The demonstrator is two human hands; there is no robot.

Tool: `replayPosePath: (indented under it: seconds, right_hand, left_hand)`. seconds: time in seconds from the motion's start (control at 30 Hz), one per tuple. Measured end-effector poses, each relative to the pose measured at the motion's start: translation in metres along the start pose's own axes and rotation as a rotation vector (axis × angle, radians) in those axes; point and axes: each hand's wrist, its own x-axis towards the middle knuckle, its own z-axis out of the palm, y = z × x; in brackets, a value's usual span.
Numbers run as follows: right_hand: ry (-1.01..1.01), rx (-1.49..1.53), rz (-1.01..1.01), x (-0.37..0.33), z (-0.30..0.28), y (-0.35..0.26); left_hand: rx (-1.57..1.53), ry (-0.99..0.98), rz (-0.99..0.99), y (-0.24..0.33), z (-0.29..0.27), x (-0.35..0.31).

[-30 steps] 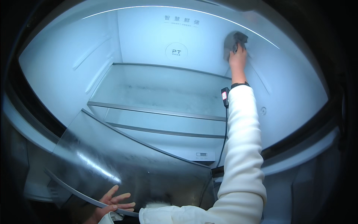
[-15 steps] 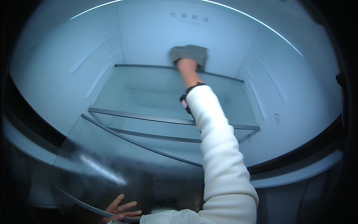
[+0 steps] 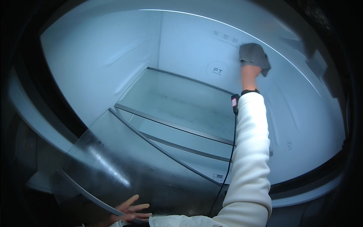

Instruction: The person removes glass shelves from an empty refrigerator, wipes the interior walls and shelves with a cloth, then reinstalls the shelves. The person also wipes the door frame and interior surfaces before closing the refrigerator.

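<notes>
While resting the left hand (image 3: 127, 210), spread, at the near edge of the tilted shelf (image 3: 126, 155) (cannot tell whether gripping), holding the cloth (image 3: 252, 53) in the right hand (image 3: 251, 72) up at the back wall (image 3: 189, 45), right of the round emblem (image 3: 217, 70). Apparently at the wiping step; would next call for flat pressure along the wall and a steady shelf.

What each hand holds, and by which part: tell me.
The right hand holds the cloth, which covers its fingers, so the exact grip is hidden. The left hand holds the nearest shelf by its near edge.
</notes>
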Motion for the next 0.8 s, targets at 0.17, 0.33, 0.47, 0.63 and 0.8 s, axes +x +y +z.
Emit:
replayPosePath:
  seconds: [0.17, 0.33, 0.47, 0.63, 0.8]
  right_hand:
    - [0.419, 0.200, -0.130, 0.016, 0.015, -0.104]
    - [0.184, 0.097, -0.488, 0.010, 0.024, -0.205]
    - [0.133, 0.174, -0.792, -0.037, 0.045, -0.232]
    - [-0.201, 0.036, -0.961, -0.085, 0.063, -0.214]
    - [-0.017, 0.213, -0.606, -0.039, 0.032, -0.206]
  left_hand:
    - [-0.029, -0.050, -0.011, -0.003, -0.014, 0.010]
    - [0.018, -0.160, 0.019, -0.009, -0.032, 0.016]
    - [0.016, -0.137, 0.020, -0.016, -0.038, 0.013]
    - [-0.024, -0.165, 0.041, -0.019, -0.040, 0.014]
    - [0.045, -0.192, 0.039, -0.016, -0.039, 0.016]
